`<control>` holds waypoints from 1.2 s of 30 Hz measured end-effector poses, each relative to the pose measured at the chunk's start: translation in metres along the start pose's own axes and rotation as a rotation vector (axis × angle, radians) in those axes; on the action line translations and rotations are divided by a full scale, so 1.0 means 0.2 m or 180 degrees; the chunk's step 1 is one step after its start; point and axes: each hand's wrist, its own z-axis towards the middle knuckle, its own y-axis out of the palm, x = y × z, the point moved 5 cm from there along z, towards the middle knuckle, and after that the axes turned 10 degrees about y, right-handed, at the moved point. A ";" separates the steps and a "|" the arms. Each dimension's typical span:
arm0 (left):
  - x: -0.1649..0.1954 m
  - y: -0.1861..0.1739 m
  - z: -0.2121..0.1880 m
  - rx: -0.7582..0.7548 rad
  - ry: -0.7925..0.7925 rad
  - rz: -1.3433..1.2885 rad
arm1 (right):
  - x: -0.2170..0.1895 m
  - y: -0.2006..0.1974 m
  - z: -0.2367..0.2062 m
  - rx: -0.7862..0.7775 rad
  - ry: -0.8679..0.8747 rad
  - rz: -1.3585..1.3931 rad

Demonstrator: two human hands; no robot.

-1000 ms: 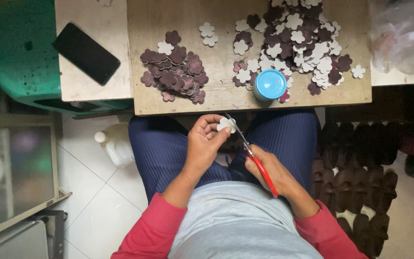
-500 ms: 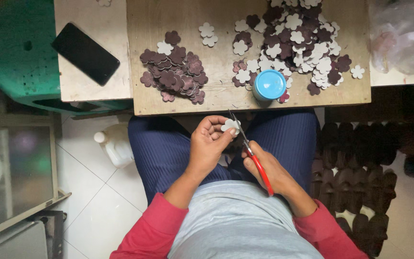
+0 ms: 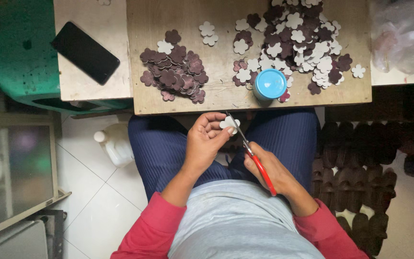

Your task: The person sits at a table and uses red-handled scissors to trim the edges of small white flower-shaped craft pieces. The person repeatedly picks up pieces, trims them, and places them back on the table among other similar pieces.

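Her left hand (image 3: 207, 141) kept pinching the white flower piece (image 3: 229, 123) while the right hand (image 3: 269, 170) still gripped the red-handled scissors (image 3: 252, 153), trimming on.

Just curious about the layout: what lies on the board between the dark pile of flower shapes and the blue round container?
Mostly bare wooden board; between the dark pile and the blue container lie a few loose white and maroon flower shapes, seen from the head camera.
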 end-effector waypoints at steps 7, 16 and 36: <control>0.00 -0.02 0.01 0.0002 0.0049 -0.0002 | 0.01 -0.01 -0.01 -0.0028 0.0407 0.0020; 0.01 -0.03 0.01 0.0031 0.0122 0.0190 | 0.04 -0.01 -0.01 -0.0067 0.0475 -0.0031; -0.03 -0.01 -0.02 0.0068 0.0216 0.0055 | -0.03 0.01 0.01 -0.0197 -0.0218 0.0183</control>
